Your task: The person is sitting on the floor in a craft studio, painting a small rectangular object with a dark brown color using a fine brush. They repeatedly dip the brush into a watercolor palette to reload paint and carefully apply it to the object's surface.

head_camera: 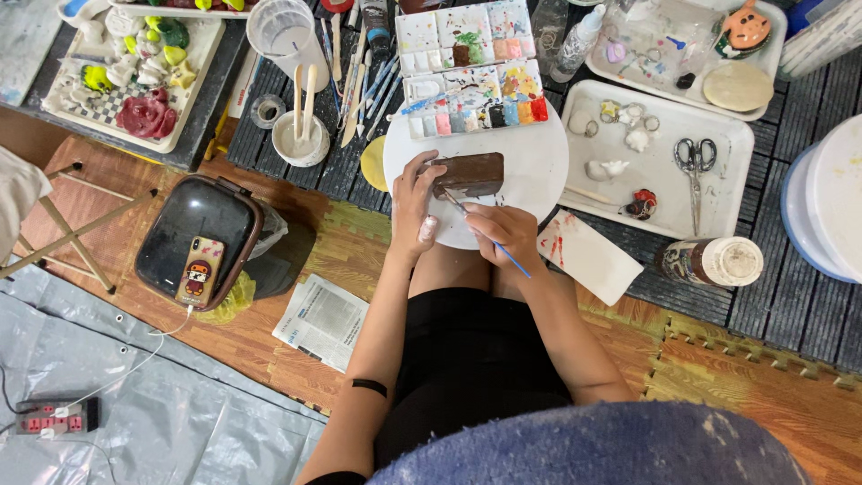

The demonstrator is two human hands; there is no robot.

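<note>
A brown rectangular block (470, 173) lies on a white round board (530, 171) in front of me. My left hand (412, 205) grips the block's left end, fingers curled over it. My right hand (505, 232) holds a thin blue-handled paintbrush (489, 235) whose tip touches the block's front edge. Two paint palettes (471, 72) with many coloured wells sit just beyond the board.
A white tray (718, 193) with scissors (693, 171) and small figures lies at right, a paint-stained jar (711, 261) near it. Cups with sticks (301, 135), brushes, a tray of clay pieces (135, 76), a black bin with a phone (199, 260) and a newspaper (321, 319) are at left.
</note>
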